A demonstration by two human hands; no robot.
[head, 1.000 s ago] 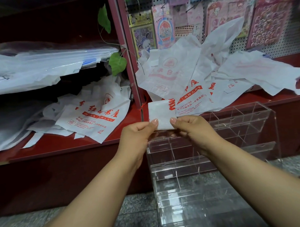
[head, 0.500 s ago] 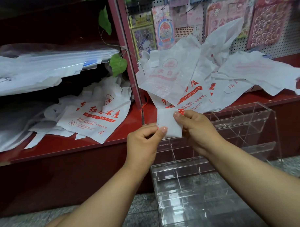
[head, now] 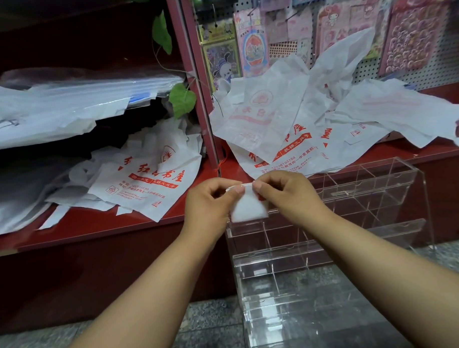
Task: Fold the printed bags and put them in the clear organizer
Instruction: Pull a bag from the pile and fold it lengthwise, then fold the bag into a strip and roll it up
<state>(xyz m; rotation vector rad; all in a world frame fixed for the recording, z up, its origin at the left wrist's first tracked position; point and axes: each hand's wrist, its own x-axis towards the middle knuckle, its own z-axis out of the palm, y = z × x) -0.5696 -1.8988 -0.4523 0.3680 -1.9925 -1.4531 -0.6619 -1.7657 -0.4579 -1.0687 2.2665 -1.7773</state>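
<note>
head view. both forearms enter from the bottom edge, elbows cut off. left hand point(head: 211, 203) and right hand point(head: 283, 195) meet at frame centre, each pinching the top edge of a small folded bag point(head: 246, 208) between thumb and curled fingers. the bag shows as a white packet, narrow at the pinched top and wider at its free lower edge; its long axis runs roughly 12 to 6 o'clock, bottom edge pointing to 6. a sliver of red print peeks out by the right thumb; the rest of the print is folded in and unreadable. the fingers cover the bag's upper corners.

the bag hangs just above the near-left top of the clear organizer point(head: 367, 195), which stands on the floor at 4 o'clock of the hands. its dividers are hard to trace through glare, and i cannot tell whether the bag touches it.

loose printed bags point(head: 281, 135) are heaped on the red shelf point(head: 95, 225) at 1 o'clock, more point(head: 148, 182) at 10 o'clock. sticker packs point(head: 252, 48) hang on the pegboard at 12, tops cut off.
</note>
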